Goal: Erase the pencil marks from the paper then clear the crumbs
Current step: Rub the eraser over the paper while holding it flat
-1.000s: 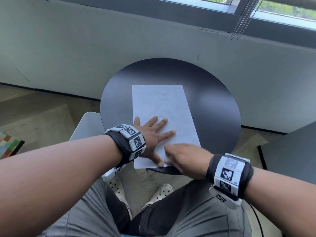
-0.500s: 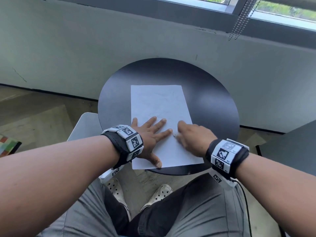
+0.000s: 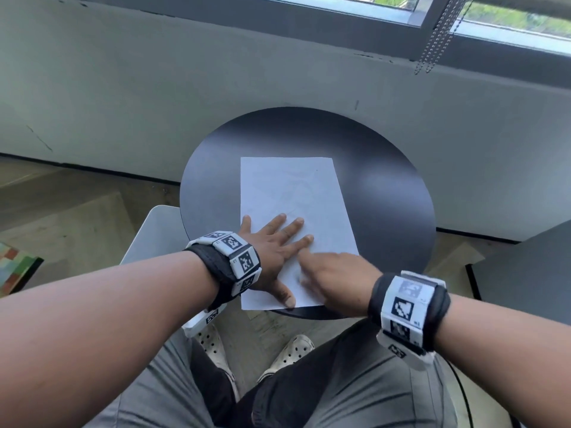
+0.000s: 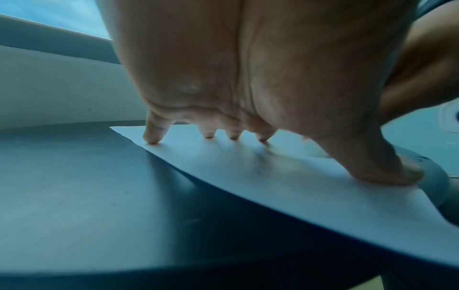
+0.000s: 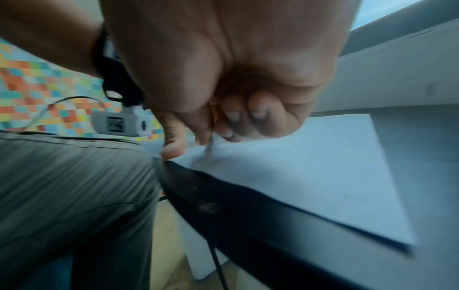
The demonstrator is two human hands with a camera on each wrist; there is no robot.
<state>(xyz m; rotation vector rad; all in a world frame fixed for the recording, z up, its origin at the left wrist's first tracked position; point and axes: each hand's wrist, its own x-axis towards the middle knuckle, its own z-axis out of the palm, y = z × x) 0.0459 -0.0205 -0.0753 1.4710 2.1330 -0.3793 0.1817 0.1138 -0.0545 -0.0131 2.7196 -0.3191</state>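
A white sheet of paper (image 3: pixel 290 193) with faint pencil lines lies on the round black table (image 3: pixel 386 211), its near edge at the table's rim. My left hand (image 3: pixel 275 251) lies flat on the sheet's near left part, fingers (image 4: pixel 208 135) spread and pressing it down. My right hand (image 3: pixel 309 273) is on the near part of the sheet, just right of the left index finger. Its fingers are curled, and in the right wrist view they pinch a small grey eraser (image 5: pixel 209 146) whose tip touches the paper (image 5: pixel 310 166). I can make out no crumbs.
A grey wall with a window and a hanging bead chain (image 3: pixel 432 41) stands behind the table. A white seat (image 3: pixel 151 230) is at the table's left, a second dark table (image 3: pixel 525 273) at the right, a coloured mat (image 3: pixel 15 267) on the floor. My knees are under the near rim.
My right hand went from the sheet's near edge up to its right middle, then came back down towards me beside the left index finger. The left hand has stayed flat on the paper.
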